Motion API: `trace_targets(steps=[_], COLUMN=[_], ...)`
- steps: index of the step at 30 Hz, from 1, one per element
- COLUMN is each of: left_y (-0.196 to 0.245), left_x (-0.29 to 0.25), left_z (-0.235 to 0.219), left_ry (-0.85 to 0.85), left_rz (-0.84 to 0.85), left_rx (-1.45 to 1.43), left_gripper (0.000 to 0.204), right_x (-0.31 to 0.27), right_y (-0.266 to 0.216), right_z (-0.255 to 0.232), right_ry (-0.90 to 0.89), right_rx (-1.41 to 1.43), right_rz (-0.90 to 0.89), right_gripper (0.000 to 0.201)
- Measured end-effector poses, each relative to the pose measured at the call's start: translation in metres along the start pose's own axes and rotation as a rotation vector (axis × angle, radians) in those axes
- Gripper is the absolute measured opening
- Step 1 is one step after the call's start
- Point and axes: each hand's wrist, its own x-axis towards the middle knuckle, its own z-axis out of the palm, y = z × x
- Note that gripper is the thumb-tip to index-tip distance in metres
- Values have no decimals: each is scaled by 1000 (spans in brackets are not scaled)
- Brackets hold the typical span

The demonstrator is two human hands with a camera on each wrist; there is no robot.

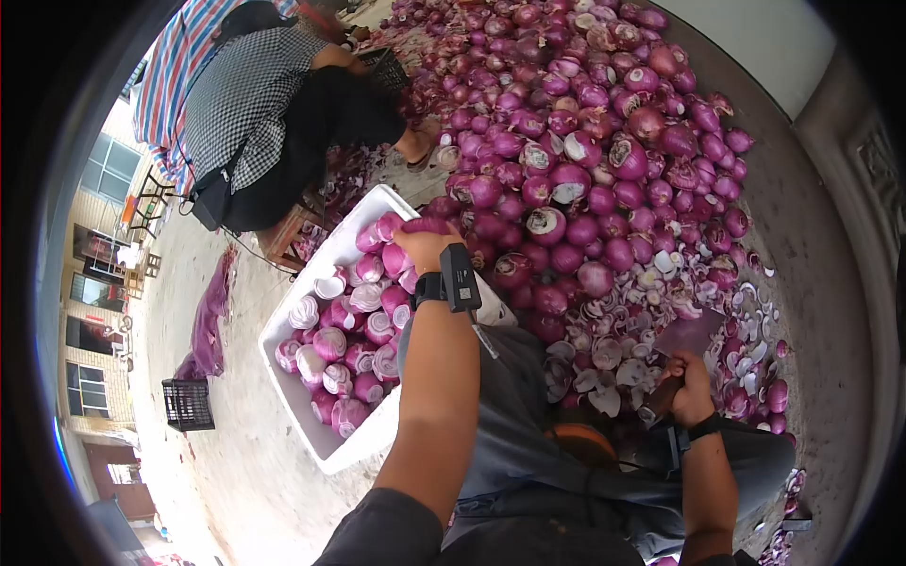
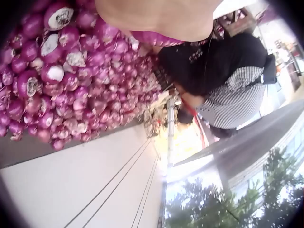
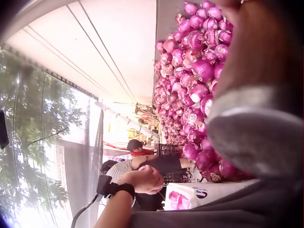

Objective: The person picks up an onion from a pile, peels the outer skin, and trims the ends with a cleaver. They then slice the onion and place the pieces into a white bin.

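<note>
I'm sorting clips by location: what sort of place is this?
Probably an outdoor onion-peeling yard: a heap of red onions, a white box of trimmed ones, a knife in the right hand.

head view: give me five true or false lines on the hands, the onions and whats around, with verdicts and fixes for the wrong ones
1. The right hand holds a knife. True.
2. The left hand holds nothing. False: the left hand holds an onion.
3. Onions lie in the white box. True.
4. The onion pile lies left of the white box in the head view. False: the onion pile lies to its right.
5. The person in the checked shirt stands upright. False: the person in the checked shirt is low down, bent forward.
</note>
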Motion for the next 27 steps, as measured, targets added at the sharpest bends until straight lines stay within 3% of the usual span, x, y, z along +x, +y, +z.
trace_targets(steps=[2,3,13,14,15,17,21,23,24,26,27], left_y=[-3,16,23,7,-6,-49,-127,-157,-169,-189,-202], left_x=[1,6,76,2,-5,-2,-34,-56,-68,-85,-83], left_z=[-15,-16,-43,-7,-8,-23,-71,-91,-99,-114,-126], left_ry=[56,52,-256,18,-86,-309,-370,-529,-538,-730,-736], left_rz=[44,69,187,-66,-134,-82,-368,-365,-384,-243,-254], left_rx=[-113,-96,293,-50,45,378,956,1238,1248,1451,1456], left_gripper=[45,45,41,39,35,33,37,49,49,75,75], right_x=[8,5,-1,-3,-4,-5,-21,-35,-31,-34,-36], right_y=[-5,11,1,1,1,1,11,12,17,24,28], right_z=[-5,3,20,19,17,14,13,18,11,5,3], right_ry=[-4,-13,-32,-44,-35,-22,4,25,12,26,20], right_rx=[25,38,-17,-20,-12,-26,-98,-208,-240,-260,-292], right_rz=[12,39,-37,-26,-29,81,-9,-112,-152,-195,-229], right_gripper=[22,22,21,20,20,16,9,6,6,7,7])
